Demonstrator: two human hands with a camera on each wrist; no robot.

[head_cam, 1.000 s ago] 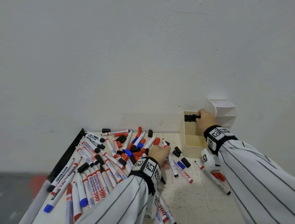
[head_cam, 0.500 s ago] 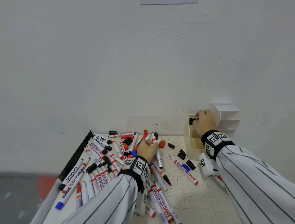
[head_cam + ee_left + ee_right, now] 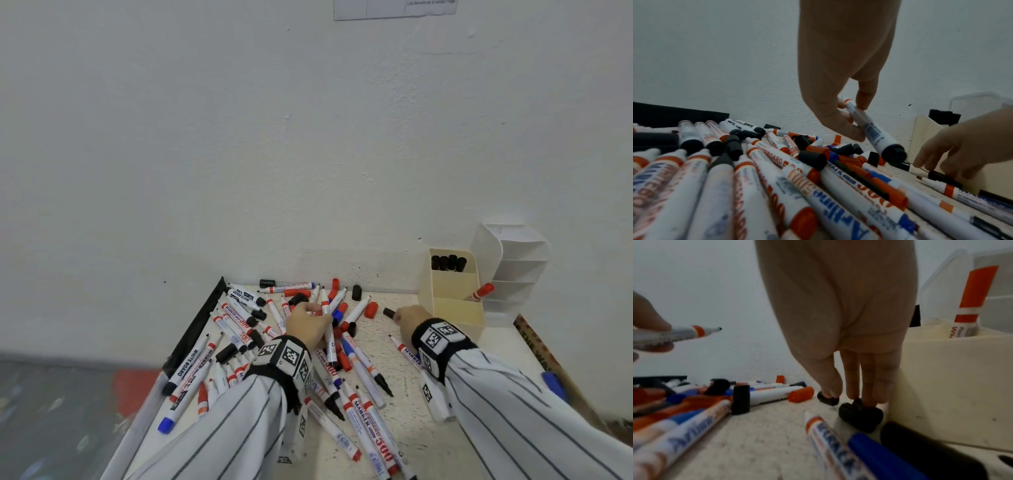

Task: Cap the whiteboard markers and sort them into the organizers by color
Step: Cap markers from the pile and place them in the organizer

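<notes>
**Plastic markers: light, smooth, best pinched mid-barrel**

Plastic, stiff and light, the uncapped marker (image 3: 869, 128) should handle easily, though its smooth barrel could slip; a hold at mid-barrel, clear of the bare tip, looks safest. The left hand (image 3: 308, 327) pinches it there between thumb and fingers, lifted over the marker pile (image 3: 274, 342) in the lower centre of the head view. The right hand (image 3: 409, 320), fingers pointing down and slightly apart, touches the loose black caps (image 3: 859, 415) on the table (image 3: 404, 428), just beside the cream organizer (image 3: 452, 301) at centre right; whether it grips one yet, I cannot tell. Small and round, the caps would likely roll. Four black-capped markers (image 3: 448, 263) stand in its back compartment, one red-capped marker (image 3: 481, 292) leaning further forward.
</notes>
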